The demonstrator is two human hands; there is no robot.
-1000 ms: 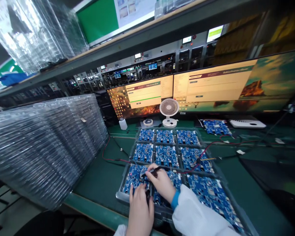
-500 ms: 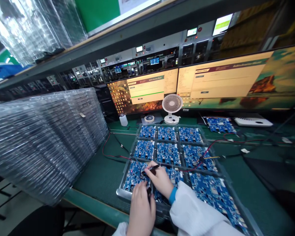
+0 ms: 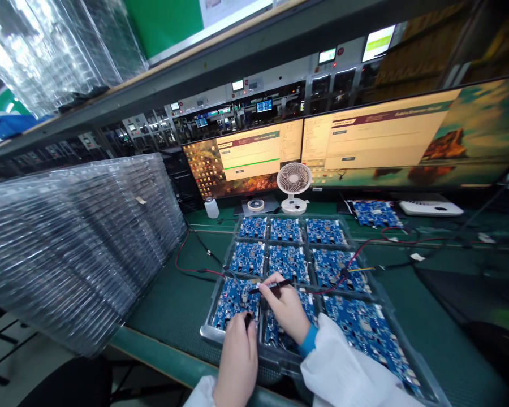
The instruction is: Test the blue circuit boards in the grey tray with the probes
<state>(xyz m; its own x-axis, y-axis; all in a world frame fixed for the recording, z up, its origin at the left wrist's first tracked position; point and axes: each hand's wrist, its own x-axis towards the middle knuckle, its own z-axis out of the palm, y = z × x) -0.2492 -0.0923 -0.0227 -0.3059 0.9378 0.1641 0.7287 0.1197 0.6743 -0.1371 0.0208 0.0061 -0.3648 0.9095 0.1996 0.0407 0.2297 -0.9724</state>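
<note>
Blue boards in tray [image 3: 210,333] — right hand [image 3: 289,308] pinches thin probe [image 3: 270,286]; left hand [image 3: 236,359] grips another.

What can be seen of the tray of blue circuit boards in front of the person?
The tray is a shallow grey plastic carrier, divided three by three, lying flat on the green bench mat below the monitors. Each compartment holds a blue circuit board lying face up. Red and black wires run across its right side. The left hand rests on its near edge with a dark probe; the right hand holds a black probe over the near-left board, though contact is unclear.
</note>
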